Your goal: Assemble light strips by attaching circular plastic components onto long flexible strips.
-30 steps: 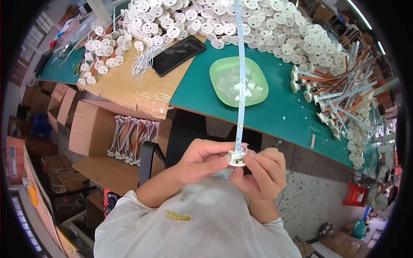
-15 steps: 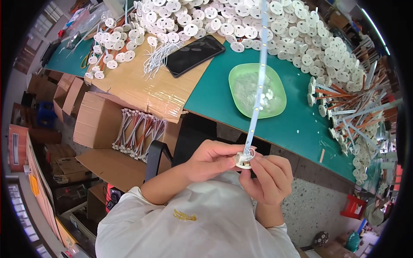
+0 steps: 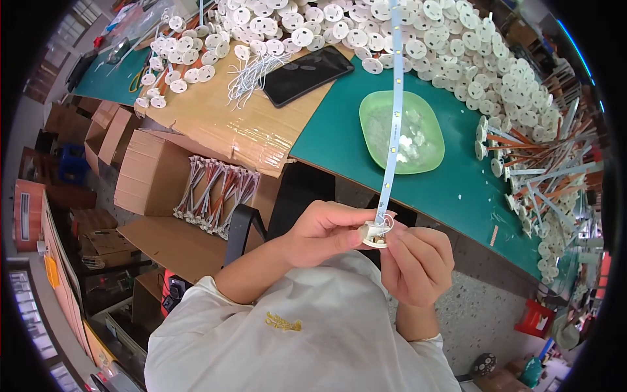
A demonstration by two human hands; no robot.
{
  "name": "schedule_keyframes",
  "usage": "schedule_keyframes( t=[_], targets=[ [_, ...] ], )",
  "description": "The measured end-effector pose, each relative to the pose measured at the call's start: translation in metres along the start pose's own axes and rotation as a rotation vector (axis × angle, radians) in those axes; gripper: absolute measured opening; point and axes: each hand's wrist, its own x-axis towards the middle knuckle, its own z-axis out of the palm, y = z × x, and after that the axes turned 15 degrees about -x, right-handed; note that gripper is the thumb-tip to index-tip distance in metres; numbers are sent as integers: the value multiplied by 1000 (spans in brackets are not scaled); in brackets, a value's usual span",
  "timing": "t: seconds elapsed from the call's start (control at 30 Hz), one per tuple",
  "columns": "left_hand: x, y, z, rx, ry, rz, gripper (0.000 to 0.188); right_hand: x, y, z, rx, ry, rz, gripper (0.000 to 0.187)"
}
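Note:
My left hand (image 3: 324, 233) pinches a small round white cap (image 3: 373, 243) between thumb and forefinger, in front of my chest. From the cap a pale LED strip (image 3: 396, 117) rises and runs away past the far edge of the view. A loop of thin white wire (image 3: 390, 222) curls beside the strip's lower end, and small brass-coloured parts show inside the cap. The fingers of my right hand (image 3: 421, 264) are pressed together at the cap's right side, by the wire. What lies between those fingertips is hidden.
A green bowl (image 3: 434, 153) with small clear and white pieces stands on the green table (image 3: 326, 140). Beyond lie heaped white caps with strips (image 3: 418, 49), a black phone (image 3: 307, 75) and white wires (image 3: 243, 81). An open carton (image 3: 153, 173) holding bundled strips is at left.
The view has shifted slightly, so the table things sit a little farther right. My right fingertips have drawn slightly off the cap, and more of the wire loop and cap interior shows.

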Motion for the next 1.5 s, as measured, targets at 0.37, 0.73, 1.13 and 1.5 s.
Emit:
schedule_keyframes(
  t=[0.37, 0.73, 1.13, 1.5],
  targets=[
    [14, 33, -14, 426, -118, 169, 45, 24, 21, 9, 192, -83, -93, 22],
    [62, 63, -86, 468, 265, 393, 41, 65, 111, 55, 67, -770, 204, 24],
    [62, 69, -85, 509, 231, 261, 41, 56, 122, 62, 6, -673, 143, 15],
    [38, 45, -81, 602, 264, 571, 39, 47, 70, 45, 153, -199, 565, 6]
  ],
)
